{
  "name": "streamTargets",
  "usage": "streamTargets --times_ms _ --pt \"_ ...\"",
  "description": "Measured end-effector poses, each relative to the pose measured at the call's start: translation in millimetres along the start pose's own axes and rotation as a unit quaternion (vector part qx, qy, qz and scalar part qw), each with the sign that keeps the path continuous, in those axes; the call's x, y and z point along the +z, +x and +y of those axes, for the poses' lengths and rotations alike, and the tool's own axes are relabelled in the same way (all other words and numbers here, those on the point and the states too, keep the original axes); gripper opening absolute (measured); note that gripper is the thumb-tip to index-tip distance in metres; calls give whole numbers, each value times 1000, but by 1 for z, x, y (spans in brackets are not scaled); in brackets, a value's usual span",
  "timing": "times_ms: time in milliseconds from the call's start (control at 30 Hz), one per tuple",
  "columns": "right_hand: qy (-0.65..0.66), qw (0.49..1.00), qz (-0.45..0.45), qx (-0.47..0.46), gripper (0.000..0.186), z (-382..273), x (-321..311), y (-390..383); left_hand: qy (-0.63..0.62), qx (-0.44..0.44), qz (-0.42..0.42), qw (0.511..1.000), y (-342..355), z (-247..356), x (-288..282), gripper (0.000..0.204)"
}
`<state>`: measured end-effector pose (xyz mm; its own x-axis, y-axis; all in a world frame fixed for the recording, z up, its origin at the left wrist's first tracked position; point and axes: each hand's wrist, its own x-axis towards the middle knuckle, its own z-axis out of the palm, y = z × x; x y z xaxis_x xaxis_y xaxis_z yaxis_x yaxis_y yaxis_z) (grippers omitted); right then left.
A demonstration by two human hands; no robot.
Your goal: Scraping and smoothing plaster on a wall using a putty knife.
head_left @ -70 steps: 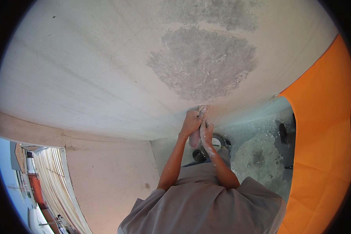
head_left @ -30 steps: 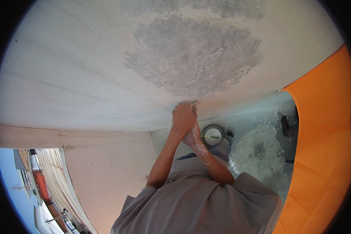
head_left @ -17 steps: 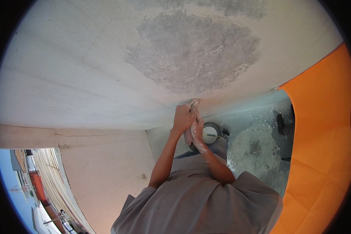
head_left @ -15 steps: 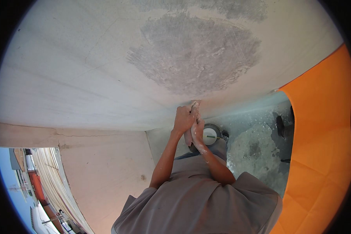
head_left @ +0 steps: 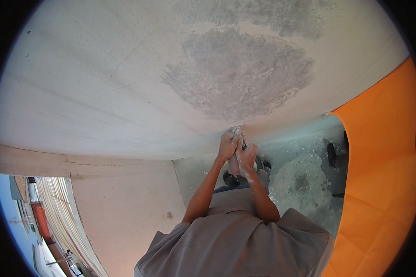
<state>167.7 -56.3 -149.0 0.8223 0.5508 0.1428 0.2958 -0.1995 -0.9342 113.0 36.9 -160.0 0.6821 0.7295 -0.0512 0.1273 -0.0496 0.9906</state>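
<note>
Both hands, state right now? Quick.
Left hand: closed, holding the pinkish tool; exact kind of tool unclear.
Right hand: closed, holding the same tool.

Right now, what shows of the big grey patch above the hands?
Broad, ragged-edged patch on the paler wall: matte, mottled, cement-like, with rough marks toward its lower right. A pale strip mostly parts it from another grey area above. Left hand and right hand sit below, neither seen touching it.

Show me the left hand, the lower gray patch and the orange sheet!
Left hand (head_left: 227, 147), head view: its back.
Lower gray patch (head_left: 240, 74), head view: its middle.
Orange sheet (head_left: 379, 171), head view: its broad face.
</note>
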Motion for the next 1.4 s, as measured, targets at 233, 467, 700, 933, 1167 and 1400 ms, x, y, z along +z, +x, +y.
streamTargets --times_ms 233,467,700,933,1167,1400 --pt "-138 990 -22 29 32 7 -7 -2 -106 30 11 994 0 2 13 57" --pt "136 986 -26 91 39 14 19 -12 129 -20 58 990 -9 38 -3 52" --pt "332 922 -75 185 36 17 39 -29 208 -17 45 977 -13 68 -14 49" --pt "446 857 -89 243 33 -2 31 -28 305 -45 44 950 -16 86 -12 52" --pt "284 936 -91 189 40 9 21 -19 176 -50 40 982 -15 76 -9 48" --pt "70 992 -34 98 40 10 14 -6 34 -27 31 999 -8 26 -1 49"
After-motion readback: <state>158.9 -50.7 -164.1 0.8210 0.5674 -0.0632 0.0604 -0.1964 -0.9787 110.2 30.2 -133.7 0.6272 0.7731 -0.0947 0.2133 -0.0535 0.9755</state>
